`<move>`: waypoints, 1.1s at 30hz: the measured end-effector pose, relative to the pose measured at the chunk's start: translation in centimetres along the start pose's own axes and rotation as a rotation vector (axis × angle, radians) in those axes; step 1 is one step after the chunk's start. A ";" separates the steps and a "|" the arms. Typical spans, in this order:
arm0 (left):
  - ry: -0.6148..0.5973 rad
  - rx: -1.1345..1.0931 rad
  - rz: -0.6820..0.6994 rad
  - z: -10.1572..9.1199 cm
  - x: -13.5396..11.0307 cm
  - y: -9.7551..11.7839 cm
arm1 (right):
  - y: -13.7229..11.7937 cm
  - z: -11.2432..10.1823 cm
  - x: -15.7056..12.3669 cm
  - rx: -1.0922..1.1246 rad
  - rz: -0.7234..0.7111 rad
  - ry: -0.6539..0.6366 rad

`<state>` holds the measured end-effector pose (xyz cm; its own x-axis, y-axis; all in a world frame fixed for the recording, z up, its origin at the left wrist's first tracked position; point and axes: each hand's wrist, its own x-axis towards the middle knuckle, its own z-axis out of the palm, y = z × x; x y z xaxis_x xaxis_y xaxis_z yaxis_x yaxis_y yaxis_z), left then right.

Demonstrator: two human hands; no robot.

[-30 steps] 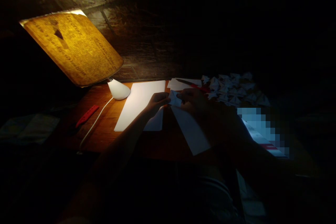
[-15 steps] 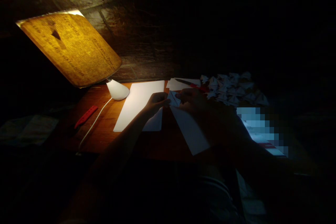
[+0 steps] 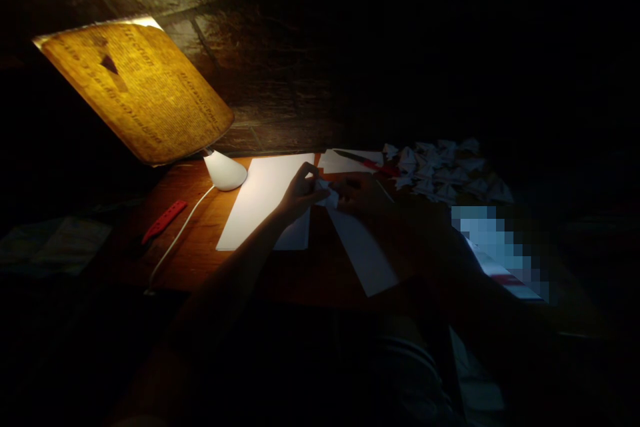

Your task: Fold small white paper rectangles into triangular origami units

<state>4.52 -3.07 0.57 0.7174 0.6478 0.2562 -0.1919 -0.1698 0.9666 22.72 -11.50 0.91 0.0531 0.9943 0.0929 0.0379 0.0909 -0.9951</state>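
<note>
Between my two hands is a small folded piece of white paper [image 3: 327,197], lit dimly. My left hand [image 3: 299,192] grips its left side, with thumb and a bent finger closing on it. On the right, my right hand [image 3: 360,192] pinches the other side; its fingers are mostly in shadow. Below the hands a strip of white paper [image 3: 364,257] lies slantwise on the table. A stack of white sheets [image 3: 260,203] lies under and left of my left hand. Behind my hands, red-handled scissors [image 3: 367,163] rest on smaller white papers [image 3: 340,160].
A lamp with a white base [image 3: 225,172] and a printed paper shade [image 3: 140,93] stands at the left. Its white cord [image 3: 177,233] runs beside a red cutter-like tool [image 3: 164,220]. Several folded paper pieces [image 3: 440,170] cover the back right, near a lit, pixelated screen [image 3: 500,253].
My left fingers have lifted and bent into an arch over the folded paper. The paper has turned and is more covered by my hands, and my right hand has shifted slightly.
</note>
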 end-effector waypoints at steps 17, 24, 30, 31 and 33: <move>-0.122 0.809 0.445 -1.4 0.2 -0.3 | 2.3 -2.3 1.6 -0.817 -0.249 0.244; -0.276 0.930 0.369 -1.7 0.4 -0.9 | 2.4 -2.3 1.2 -0.832 -0.275 0.269; -0.300 0.989 0.344 -1.7 0.6 -0.9 | 1.3 -3.3 1.1 -0.886 -0.258 0.091; -0.304 0.979 0.344 -1.7 0.6 -0.9 | 1.0 -3.4 1.0 -0.892 -0.254 0.057; -0.316 0.946 0.343 -1.7 0.6 -0.9 | 0.6 -3.7 0.8 -0.890 -0.247 0.017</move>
<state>4.00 -1.32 -0.15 0.8915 0.2556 0.3741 0.0853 -0.9056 0.4155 26.44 -10.90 0.49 -0.0444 0.9507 0.3069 0.8031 0.2167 -0.5550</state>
